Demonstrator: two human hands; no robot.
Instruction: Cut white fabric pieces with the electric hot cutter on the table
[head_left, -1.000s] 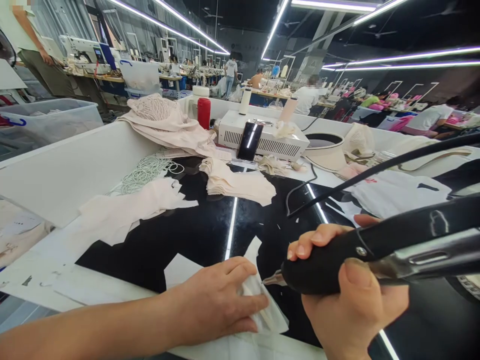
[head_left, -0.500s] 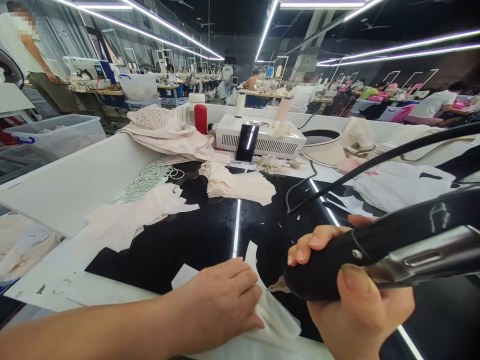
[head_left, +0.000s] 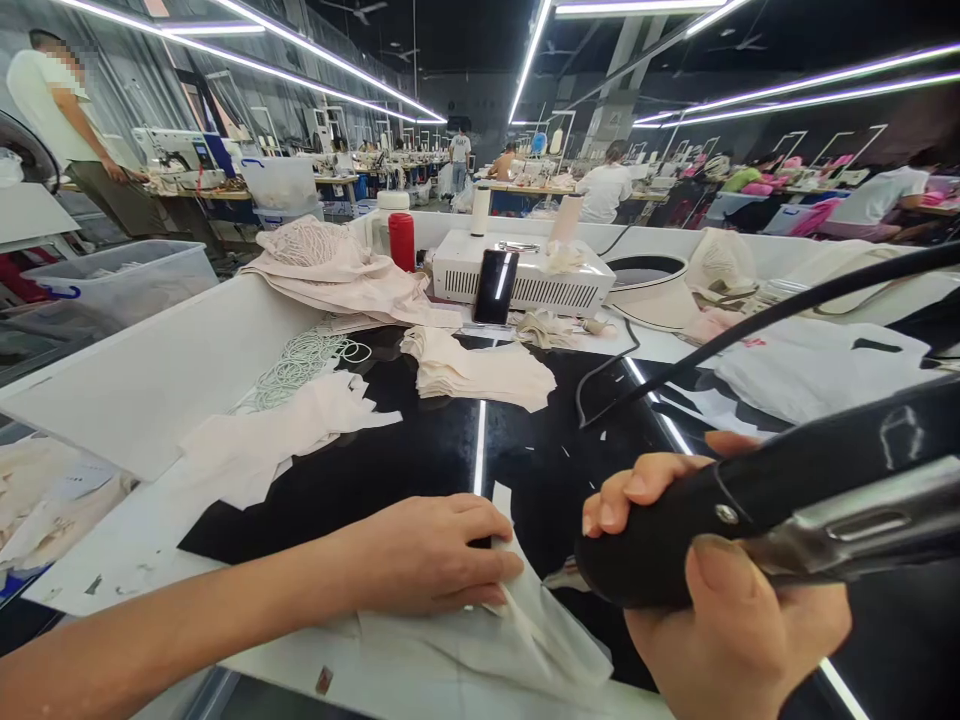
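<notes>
Head view: the right hand (head_left: 750, 630) has its grip wrapped round a black hand tool (head_left: 817, 460), tip facing pale fabric (head_left: 532, 635) on the near tabletop (head_left: 360, 485). The left hand (head_left: 431, 555) rests there, apparently steadying it; pinching cannot be told. Beyond, cut pieces (head_left: 484, 375) lie stacked, likely for easy reach.

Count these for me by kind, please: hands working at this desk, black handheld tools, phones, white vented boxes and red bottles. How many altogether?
Hands: 2, the left hand and the right hand
Black handheld tool: 1
Phone: 1
White vented box: 1
Red bottle: 1
Total: 6
</notes>
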